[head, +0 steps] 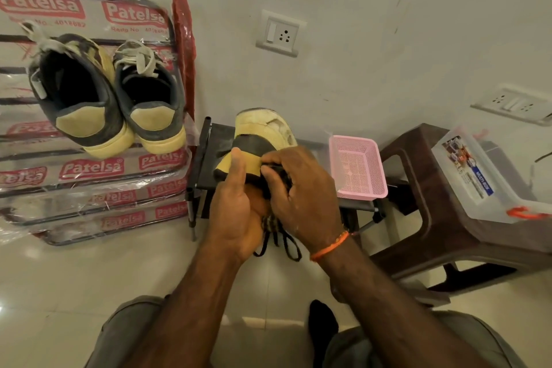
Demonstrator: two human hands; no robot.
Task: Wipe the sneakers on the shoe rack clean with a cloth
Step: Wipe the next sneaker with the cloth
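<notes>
Centrally, both hands hold a grey-and-yellow suede sneaker (254, 146): the left hand (236, 206) grasps its heel, while the right hand (301, 188) clenches a dark cloth (276, 172) against it.

A grey suede sneaker with yellow heel patch and worn cream sole (257, 140) sits sole-up just beyond the fingertips, gripped between both hands, its dark laces (280, 240) dangling below the fingers. No cloth can be made out.

A matching pair of grey-and-yellow sneakers (110, 95) rests heels-forward on the plastic-wrapped metal shoe rack (89, 170), well left of the fingers.

Brown stool (424, 188) on glossy tiles (59, 293), white wall (388, 9).
</notes>
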